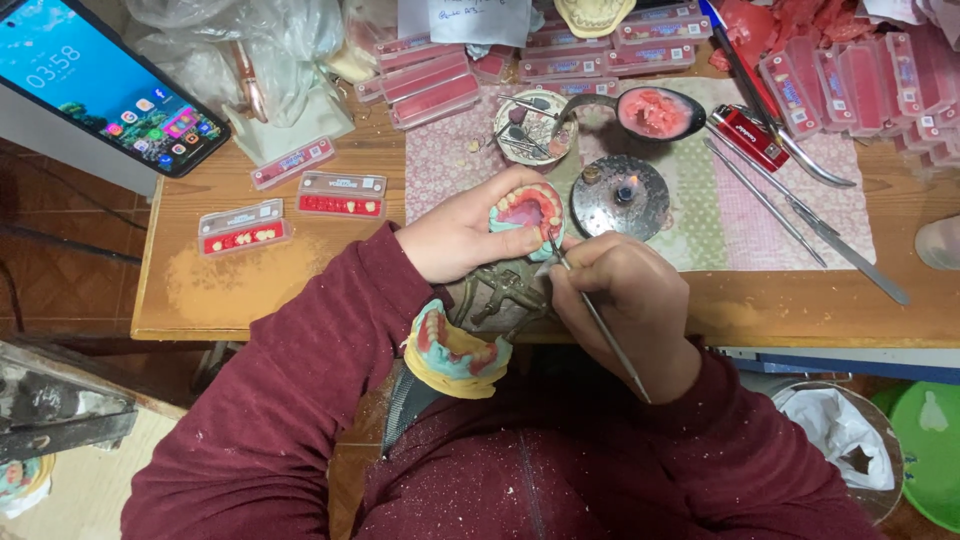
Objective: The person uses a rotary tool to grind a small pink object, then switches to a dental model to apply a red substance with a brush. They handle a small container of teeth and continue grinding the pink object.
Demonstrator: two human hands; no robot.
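My left hand (pixel 462 236) grips a teal dental cast with pink wax and a row of teeth (pixel 530 210), held over the near edge of the wooden table (pixel 250 280). My right hand (pixel 628 300) pinches a thin metal wax tool (pixel 600 325) like a pen, its tip touching the cast's right side. Under both hands stands a brass articulator frame (pixel 505 292). A second cast, yellow and teal with teeth (pixel 455 352), rests against my chest just below the table edge.
A small lit burner on a round metal base (pixel 622 195) stands right behind the cast. A spoon holding pink wax (pixel 655 112), long metal tools (pixel 800 215), several pink tooth-card boxes (pixel 860 85), two tooth cards (pixel 243 228), a smartphone (pixel 100 80) and a bin (pixel 850 440) surround them.
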